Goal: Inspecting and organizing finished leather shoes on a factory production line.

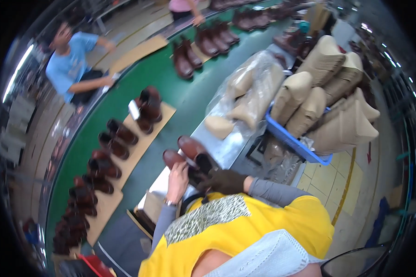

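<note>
Two reddish-brown leather shoes, a right-hand shoe (192,147) and a left-hand shoe (172,158), lie side by side in front of me at the metal table's edge, toes pointing away. My bare left hand (178,181) has its fingers closed against the side of the left-hand shoe. Covered by a dark brown glove, my right hand (225,181) grips the heel end of the pair, near the dark shoe openings. Its fingertips are partly hidden, so which shoe it grips is hard to make out. Insole-shaped beige pieces (219,127) rest just beyond the shoes.
A green conveyor (171,99) curves past on the left, carrying rows of brown shoes (104,164) on cardboard. At right, a blue basket (300,147) holds stacked beige insoles (293,94). A clear plastic bag (259,83) lies on the metal table (233,147). A co-worker in blue (74,62) stands across the conveyor.
</note>
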`<state>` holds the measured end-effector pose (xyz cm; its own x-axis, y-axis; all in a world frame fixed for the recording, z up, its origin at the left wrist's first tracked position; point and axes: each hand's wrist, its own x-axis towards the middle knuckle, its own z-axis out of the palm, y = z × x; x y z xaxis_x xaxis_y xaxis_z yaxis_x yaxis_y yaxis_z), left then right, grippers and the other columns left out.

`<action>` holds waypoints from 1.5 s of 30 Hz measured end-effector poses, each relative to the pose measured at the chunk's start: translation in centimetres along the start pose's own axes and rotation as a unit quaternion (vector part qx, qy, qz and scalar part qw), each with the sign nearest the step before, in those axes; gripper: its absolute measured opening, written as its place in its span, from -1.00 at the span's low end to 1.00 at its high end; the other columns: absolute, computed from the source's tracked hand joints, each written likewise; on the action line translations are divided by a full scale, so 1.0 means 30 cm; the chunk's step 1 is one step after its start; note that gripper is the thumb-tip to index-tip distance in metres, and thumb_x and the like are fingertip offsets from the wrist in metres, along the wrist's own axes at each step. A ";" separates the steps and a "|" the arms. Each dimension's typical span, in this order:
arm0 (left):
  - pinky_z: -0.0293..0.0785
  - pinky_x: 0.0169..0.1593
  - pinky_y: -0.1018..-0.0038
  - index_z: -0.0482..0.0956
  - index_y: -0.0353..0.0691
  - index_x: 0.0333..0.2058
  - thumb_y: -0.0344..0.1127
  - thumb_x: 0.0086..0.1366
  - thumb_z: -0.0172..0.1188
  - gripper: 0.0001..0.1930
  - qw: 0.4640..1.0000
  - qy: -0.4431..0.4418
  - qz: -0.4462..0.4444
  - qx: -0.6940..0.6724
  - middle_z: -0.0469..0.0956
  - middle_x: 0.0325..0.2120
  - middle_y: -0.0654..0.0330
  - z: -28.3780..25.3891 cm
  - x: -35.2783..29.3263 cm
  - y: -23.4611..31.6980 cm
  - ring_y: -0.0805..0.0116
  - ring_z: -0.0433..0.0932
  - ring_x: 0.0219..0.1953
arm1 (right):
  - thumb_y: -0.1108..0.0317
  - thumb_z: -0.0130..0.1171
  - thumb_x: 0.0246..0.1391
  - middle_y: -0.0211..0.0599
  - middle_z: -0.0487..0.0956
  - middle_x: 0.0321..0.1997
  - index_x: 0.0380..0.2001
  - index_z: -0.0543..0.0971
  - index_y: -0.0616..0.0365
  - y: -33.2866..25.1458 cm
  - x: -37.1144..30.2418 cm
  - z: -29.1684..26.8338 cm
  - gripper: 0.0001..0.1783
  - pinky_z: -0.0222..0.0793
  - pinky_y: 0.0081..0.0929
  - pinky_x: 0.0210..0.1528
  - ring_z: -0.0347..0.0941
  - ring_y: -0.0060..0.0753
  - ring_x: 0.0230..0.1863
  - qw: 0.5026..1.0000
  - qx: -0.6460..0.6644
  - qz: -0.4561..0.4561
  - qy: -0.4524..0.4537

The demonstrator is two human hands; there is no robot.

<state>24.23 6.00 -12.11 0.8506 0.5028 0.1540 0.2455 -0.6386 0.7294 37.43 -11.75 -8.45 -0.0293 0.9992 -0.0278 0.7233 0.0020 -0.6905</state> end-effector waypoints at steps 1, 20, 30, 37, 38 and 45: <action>0.43 -0.06 0.27 0.55 -0.43 -0.28 -0.49 0.17 -0.01 -0.80 0.999 -0.001 0.032 0.025 0.50 -0.23 -0.03 -0.001 0.004 0.015 -0.01 0.47 -0.15 | 0.03 0.27 -0.11 -0.07 0.49 -0.33 -0.24 0.61 -0.16 -0.017 -0.005 -0.015 -0.67 0.36 -0.13 -0.18 0.45 -0.04 -0.18 0.999 0.042 0.002 0.020; 0.36 -0.02 0.26 0.51 -0.31 -0.14 -0.26 0.21 0.16 -0.70 0.979 0.191 0.046 0.059 0.48 -0.15 0.01 -0.209 0.200 -0.168 0.01 0.43 -0.10 | 0.19 0.34 -0.34 -0.19 0.54 -0.60 -0.57 0.61 0.19 -0.042 0.239 -0.332 -0.71 0.40 -0.47 -0.46 0.50 -0.30 -0.58 0.976 0.002 0.120 0.184; 0.26 0.10 0.21 0.61 -0.12 -0.49 -0.25 0.08 0.08 -0.85 0.875 0.007 0.249 0.416 0.54 -0.34 0.20 -0.036 0.854 -0.357 0.21 0.44 -0.04 | 0.35 0.36 -0.34 -0.25 0.49 -0.58 -0.58 0.57 0.16 0.021 0.345 -0.597 -0.81 0.34 -0.46 -0.53 0.46 -0.33 -0.57 0.971 -0.025 0.042 0.233; -0.10 0.30 -0.12 0.66 -0.07 -0.28 -0.21 0.12 0.06 -0.75 0.823 -0.126 0.147 0.534 0.47 -0.03 0.14 0.067 1.125 -0.498 0.04 0.21 0.24 | 0.32 0.39 -0.33 -0.20 0.48 -0.62 -0.60 0.53 0.26 0.200 0.526 -0.705 -0.73 0.35 -0.48 -0.51 0.43 -0.35 -0.62 0.946 0.003 0.126 0.297; -0.25 0.28 -0.27 0.61 0.01 -0.07 -0.14 0.23 -0.02 -0.65 0.785 -0.200 0.055 0.584 0.31 0.18 0.11 0.063 1.133 -0.511 -0.10 0.07 0.30 | 0.32 0.38 -0.32 -0.21 0.47 -0.62 -0.60 0.53 0.23 0.224 0.557 -0.722 -0.75 0.35 -0.48 -0.51 0.42 -0.35 -0.62 0.944 -0.028 0.111 0.309; -0.17 0.17 -0.44 0.29 -0.25 0.20 -0.18 0.35 -0.22 -0.50 0.645 -0.186 -0.184 0.718 0.08 0.30 -0.02 0.015 1.179 -0.660 -0.39 0.06 0.25 | 0.19 0.32 -0.22 -0.24 0.49 -0.55 -0.65 0.51 0.12 0.368 0.875 -0.795 -0.74 0.34 -0.35 -0.49 0.45 -0.18 -0.55 0.945 -0.083 0.080 0.307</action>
<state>49.66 36.17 -21.41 0.5985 0.7705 -0.2192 0.4129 -0.5312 -0.7398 61.10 15.45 0.42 0.4586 0.8221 0.3376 0.7842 -0.1956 -0.5889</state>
